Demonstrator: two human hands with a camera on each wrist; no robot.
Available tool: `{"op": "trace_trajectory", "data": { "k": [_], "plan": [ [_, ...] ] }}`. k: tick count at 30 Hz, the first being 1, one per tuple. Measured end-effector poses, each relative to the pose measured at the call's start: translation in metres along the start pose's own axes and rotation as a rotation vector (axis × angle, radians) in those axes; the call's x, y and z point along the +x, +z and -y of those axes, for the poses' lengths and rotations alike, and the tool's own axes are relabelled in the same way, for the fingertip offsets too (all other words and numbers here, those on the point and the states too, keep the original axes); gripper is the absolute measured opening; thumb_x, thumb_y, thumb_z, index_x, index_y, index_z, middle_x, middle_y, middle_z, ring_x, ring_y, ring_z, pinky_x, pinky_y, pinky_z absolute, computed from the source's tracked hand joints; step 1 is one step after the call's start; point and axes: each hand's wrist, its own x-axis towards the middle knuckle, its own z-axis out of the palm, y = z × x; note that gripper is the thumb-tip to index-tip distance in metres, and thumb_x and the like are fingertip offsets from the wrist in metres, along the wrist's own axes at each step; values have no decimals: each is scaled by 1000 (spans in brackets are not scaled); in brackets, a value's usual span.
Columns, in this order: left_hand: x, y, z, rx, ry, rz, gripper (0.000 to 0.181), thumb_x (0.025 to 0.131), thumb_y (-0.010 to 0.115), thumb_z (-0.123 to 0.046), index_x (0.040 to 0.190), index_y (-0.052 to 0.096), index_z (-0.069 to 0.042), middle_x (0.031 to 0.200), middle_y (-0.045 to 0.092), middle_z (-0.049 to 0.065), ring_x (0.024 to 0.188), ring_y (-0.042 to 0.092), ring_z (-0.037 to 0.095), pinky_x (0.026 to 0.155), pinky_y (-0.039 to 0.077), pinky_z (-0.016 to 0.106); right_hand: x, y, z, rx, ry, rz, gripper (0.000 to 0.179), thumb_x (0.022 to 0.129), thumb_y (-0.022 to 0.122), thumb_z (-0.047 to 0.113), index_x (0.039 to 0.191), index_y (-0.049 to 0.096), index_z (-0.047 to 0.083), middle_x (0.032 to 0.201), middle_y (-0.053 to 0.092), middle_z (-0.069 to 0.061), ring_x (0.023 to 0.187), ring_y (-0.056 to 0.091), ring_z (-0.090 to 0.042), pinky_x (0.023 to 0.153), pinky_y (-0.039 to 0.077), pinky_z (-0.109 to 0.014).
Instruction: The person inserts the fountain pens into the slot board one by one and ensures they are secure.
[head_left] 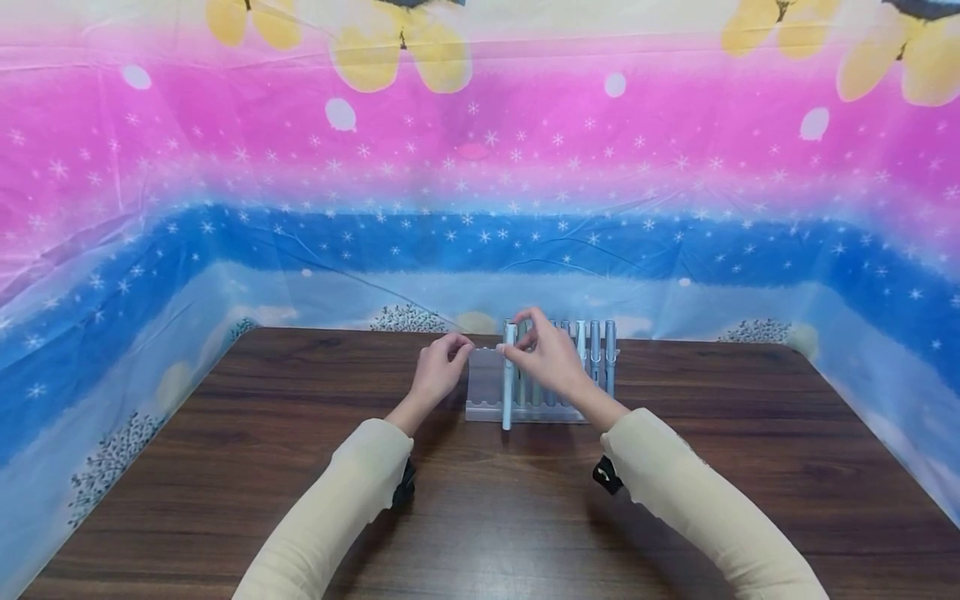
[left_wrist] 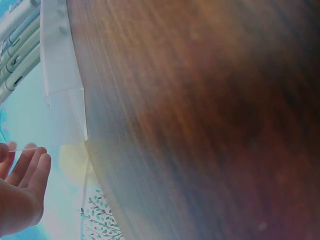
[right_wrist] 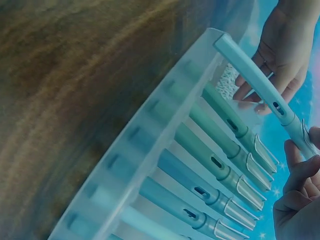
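In the head view my left hand [head_left: 438, 371] pinches the upper left corner of a clear plastic pen stand [head_left: 486, 379]. The left wrist view has the sheet's edge running between thumb and fingers [left_wrist: 31, 167]. My right hand [head_left: 553, 360] holds a pale blue pen [head_left: 507, 400] by its cap, between thumb and fingers. That pen slants in front of the stand, its barrel end low near the ledge, as the right wrist view shows. Several green and blue pens [right_wrist: 195, 155] with metal clips lean side by side in the stand's notches, caps up.
The stand is near the far edge of a dark wooden table [head_left: 487, 517]. A printed cloth [head_left: 480, 237] with snowflakes hangs behind and along both sides. Black wrist straps [head_left: 607, 475] show beneath the cream sleeves [head_left: 675, 492].
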Motion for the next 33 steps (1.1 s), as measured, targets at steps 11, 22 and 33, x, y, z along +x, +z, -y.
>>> {"op": "trace_trajectory", "data": {
  "k": [11,22,33],
  "plan": [
    [-1,0,1,-4,-1,0,15,89,53,-16,91,62,-5,92,64,7,90,57,20,78,42,36,9,0,5,7,3,-69,37,81,63,29,110,45,15,75,62,0,54,55,-13,47,43,-30],
    [1,0,1,0,2,-2,14,89,53,-16,90,63,-6,91,64,6,89,57,19,77,42,35,13,6,5,-62,-83,-202,38,81,64,28,112,45,12,76,64,-1,44,48,-10,38,36,-29],
    [0,-1,0,-3,7,7,14,89,52,-16,91,62,-6,93,63,7,91,57,19,78,42,36,10,21,-2,-114,-111,-224,39,82,62,30,112,44,14,77,63,1,37,40,-11,34,30,-27]
  ]
}}
